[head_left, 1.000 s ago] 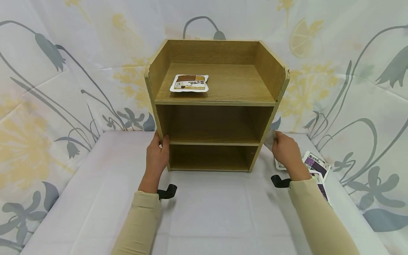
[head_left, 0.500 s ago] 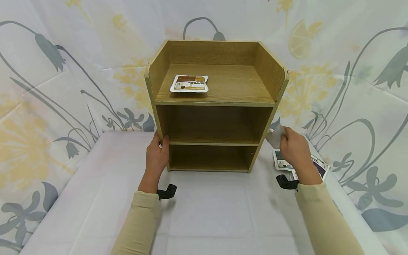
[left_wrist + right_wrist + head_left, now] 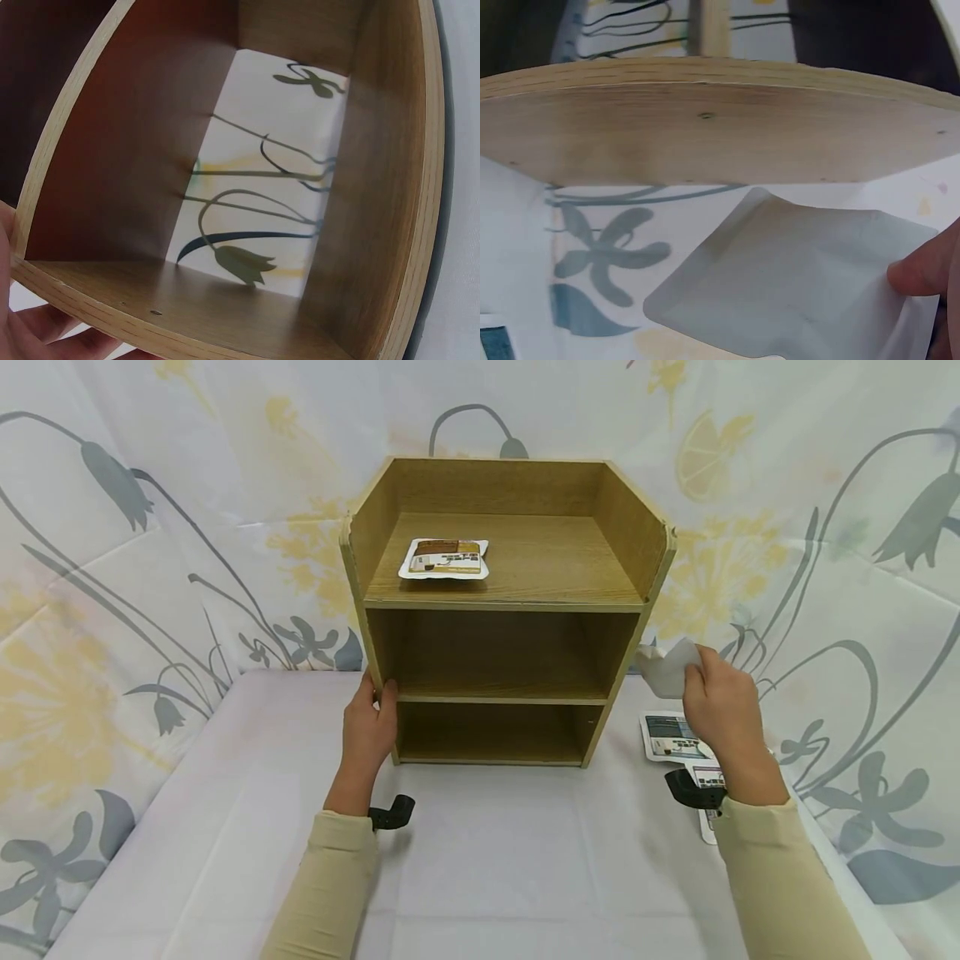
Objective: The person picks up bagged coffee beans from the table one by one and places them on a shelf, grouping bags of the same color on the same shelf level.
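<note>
A small wooden shelf unit (image 3: 555, 556) with three levels stands on the white-covered table. My left hand (image 3: 367, 727) grips its left side panel, thumb at the front edge and fingers around the outer face; the left wrist view shows those fingers (image 3: 64, 341) behind the panel. On the top level, toward the left, a white food pouch (image 3: 445, 560) with a brown label lies flat. Right of the unit, my right hand (image 3: 726, 710) pinches another pouch (image 3: 787, 270) by one edge, its plain whitish side showing. That pouch is off the table, beside the right panel.
Several labelled pouches (image 3: 670, 737) lie overlapping on the table at the right, partly covered by my right forearm and wrist strap. A floral cloth (image 3: 750, 485) hangs behind and at both sides. The two lower compartments (image 3: 502, 652) face me.
My right hand has moved right and slightly upward with the pouch, drawing it out from beside the right panel. More of the pouches on the table shows. My left hand has stayed put.
</note>
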`<state>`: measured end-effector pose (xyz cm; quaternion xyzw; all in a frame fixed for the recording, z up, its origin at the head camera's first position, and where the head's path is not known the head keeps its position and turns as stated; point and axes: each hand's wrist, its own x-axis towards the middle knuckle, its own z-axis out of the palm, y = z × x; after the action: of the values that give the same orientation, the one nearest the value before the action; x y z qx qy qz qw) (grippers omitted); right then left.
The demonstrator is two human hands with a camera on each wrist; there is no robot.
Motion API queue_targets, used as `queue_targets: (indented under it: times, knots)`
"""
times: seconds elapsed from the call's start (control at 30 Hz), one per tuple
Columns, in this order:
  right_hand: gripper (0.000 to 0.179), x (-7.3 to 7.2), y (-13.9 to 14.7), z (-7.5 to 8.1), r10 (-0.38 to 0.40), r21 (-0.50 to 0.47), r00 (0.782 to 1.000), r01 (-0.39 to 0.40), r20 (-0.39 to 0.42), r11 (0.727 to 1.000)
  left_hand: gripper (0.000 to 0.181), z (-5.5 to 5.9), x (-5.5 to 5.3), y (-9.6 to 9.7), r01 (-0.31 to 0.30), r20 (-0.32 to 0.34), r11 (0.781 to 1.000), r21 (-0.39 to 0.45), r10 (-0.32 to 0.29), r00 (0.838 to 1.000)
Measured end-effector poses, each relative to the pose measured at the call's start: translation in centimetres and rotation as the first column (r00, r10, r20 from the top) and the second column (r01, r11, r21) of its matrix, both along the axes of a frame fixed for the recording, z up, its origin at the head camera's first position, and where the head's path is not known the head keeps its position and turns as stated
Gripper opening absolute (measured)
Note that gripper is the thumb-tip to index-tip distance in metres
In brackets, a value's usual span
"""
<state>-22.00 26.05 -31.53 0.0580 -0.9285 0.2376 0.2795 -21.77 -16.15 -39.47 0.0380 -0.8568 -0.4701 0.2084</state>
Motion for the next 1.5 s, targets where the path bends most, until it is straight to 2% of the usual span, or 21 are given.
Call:
queue_targets:
  times: [0.47,0.73,1.1,1.33,1.5]
  knots:
    - [0.034,1.9,-0.2,2.7,-0.03,-0.066,0.989,0.021,-0.145,0.998,0.054,-0.1,-0.1,-0.1,0.002,-0.016,1.0,0.002,-0.002,1.0]
    - [0.034,3.4,-0.6,4.3,-0.063,-0.127,0.983,0.042,-0.171,0.991,0.053,-0.1,0.0,-0.1,0.008,-0.018,1.0,0.004,-0.008,1.0]
    - [0.034,5.6,-1.3,6.5,-0.109,-0.18,0.951,0.058,-0.288,0.982,0.053,-0.3,-0.1,-0.2,0.013,-0.028,1.0,0.0,-0.013,1.0]
    - [0.035,6.7,-1.7,7.7,-0.121,-0.168,0.916,0.059,-0.382,0.984,0.053,-0.2,-0.1,-0.1,0.013,-0.034,1.0,0.004,-0.013,0.999]
    - [0.035,7.3,-2.1,8.3,-0.137,-0.191,0.903,0.063,-0.407,0.98,0.053,-0.2,-0.1,-0.1,0.014,-0.03,1.0,0.002,-0.014,0.999]
